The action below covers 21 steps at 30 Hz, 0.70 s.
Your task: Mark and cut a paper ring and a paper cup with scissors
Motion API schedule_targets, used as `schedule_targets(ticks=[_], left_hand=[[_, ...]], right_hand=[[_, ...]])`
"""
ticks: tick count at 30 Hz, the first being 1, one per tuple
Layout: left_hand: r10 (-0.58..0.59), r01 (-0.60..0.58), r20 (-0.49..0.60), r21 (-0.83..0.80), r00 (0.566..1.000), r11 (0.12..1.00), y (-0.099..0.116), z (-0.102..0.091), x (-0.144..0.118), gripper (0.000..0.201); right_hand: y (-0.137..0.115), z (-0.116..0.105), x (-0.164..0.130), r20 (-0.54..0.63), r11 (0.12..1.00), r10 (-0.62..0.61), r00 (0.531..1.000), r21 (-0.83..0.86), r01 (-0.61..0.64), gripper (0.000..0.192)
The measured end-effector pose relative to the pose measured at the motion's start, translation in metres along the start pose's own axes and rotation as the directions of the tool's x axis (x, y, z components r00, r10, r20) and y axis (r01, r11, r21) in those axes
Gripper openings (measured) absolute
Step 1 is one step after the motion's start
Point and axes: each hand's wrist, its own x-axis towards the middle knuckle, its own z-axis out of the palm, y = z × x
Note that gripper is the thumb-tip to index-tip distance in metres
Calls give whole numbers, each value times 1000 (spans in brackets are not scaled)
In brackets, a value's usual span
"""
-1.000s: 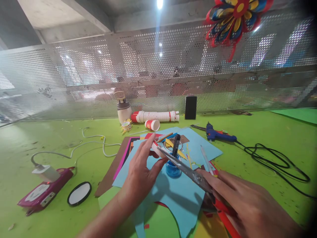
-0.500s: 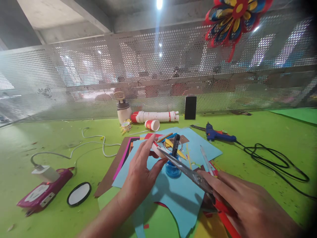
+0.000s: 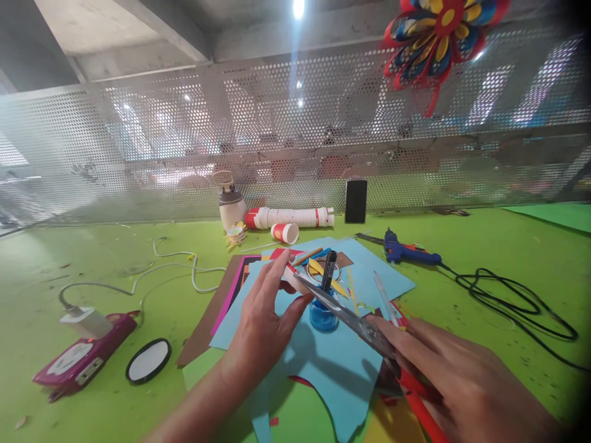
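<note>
Toward the tabletop's (image 3: 92, 264) near edge, our left grip (image 3: 262, 311) pinches a red-and-white piece (image 3: 296, 281), our right grip (image 3: 462, 375) holds scissors (image 3: 369, 330); we're seemingly cutting, and the next snip calls for steadiness.

Green-topped table (image 3: 92, 258), perforated metal screen (image 3: 184, 135) rising at 12 o'clock.
Between 9 and 10 o'clock stands a handled flask (image 3: 231, 212); between 2 and 3, an upright smartphone (image 3: 355, 202). Between 3 and 4 lies a blue hot-glue gun (image 3: 409, 251), its black cord (image 3: 508, 284) looped. At 8, a white charger (image 3: 87, 322) sits plugged into a magenta power strip (image 3: 67, 363). A layered flower ornament (image 3: 447, 17) hangs between 1 and 2.
</note>
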Motion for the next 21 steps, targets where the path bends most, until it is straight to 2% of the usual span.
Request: schedule_targets(ticks=[3,8,11,17,21], left_hand=[[8,-8,-10,7,1000,1000,1,0,0,54],[25,-25,-21,19,999,1000,1,0,0,55],[30,-29,-19,43,999,999,1,0,0,56],[51,-50,-30,45,998,998,1,0,0,57],[25,-24,-12,47,1000,999,1,1,-1,57]], right_hand=[[-1,0,-2,-9,1000,1,1000,9,-1,47],[-1,5,-10,79,990,67,995,117,-76,52],[0,8,-12,93,985,74,993,151,-88,55],[-1,6,-8,57,994,42,997,101,-48,54],[-1,2,-4,39,997,-5,999,80,2,50]])
